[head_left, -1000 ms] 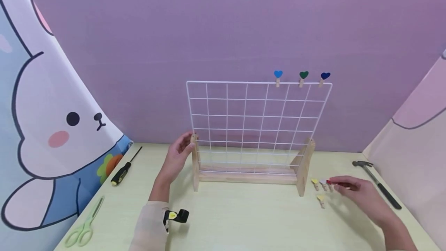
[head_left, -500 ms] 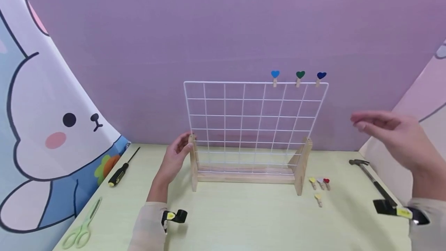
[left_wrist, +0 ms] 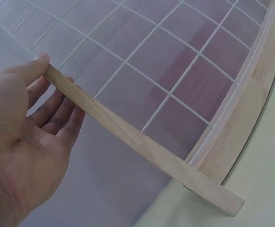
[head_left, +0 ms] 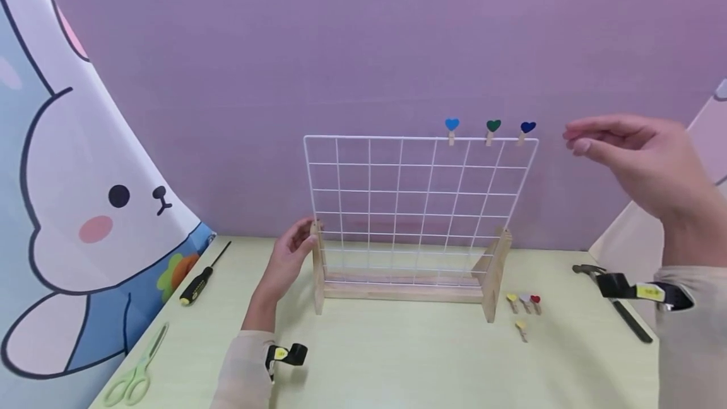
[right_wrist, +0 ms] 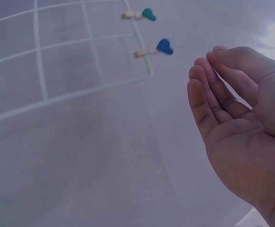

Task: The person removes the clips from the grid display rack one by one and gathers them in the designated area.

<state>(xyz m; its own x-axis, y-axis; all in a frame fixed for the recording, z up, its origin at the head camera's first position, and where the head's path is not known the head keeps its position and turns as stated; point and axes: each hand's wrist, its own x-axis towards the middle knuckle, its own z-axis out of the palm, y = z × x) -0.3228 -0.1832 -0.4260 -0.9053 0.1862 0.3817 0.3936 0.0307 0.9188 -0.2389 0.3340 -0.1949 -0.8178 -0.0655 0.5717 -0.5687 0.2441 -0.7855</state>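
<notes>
My left hand [head_left: 291, 257] holds the upper end of the stand's left wooden side piece [left_wrist: 142, 144]. In the left wrist view its thumb lies on the near edge, with the fingers behind. The stand carries an upright white wire grid [head_left: 400, 138]. Three small heart clothespins sit along the grid's top edge: light blue [head_left: 452, 125], green [head_left: 493, 127] and dark blue [head_left: 527, 128]. My right hand [head_left: 642, 150] is raised to the right of the dark blue clothespin, apart from it. In the right wrist view its fingers bend loosely around nothing.
Several heart clothespins lie right of the stand, among them a red one [head_left: 536, 301] and a yellow one [head_left: 520, 327]. A hammer [head_left: 621, 311] lies at the far right. On the left are a screwdriver [head_left: 199, 284] and green scissors [head_left: 136, 374]. A purple backdrop [head_left: 363, 49] stands behind.
My right hand has left the red clothespin on the table and risen to the height of the grid's top edge. The left hand stays on the stand.
</notes>
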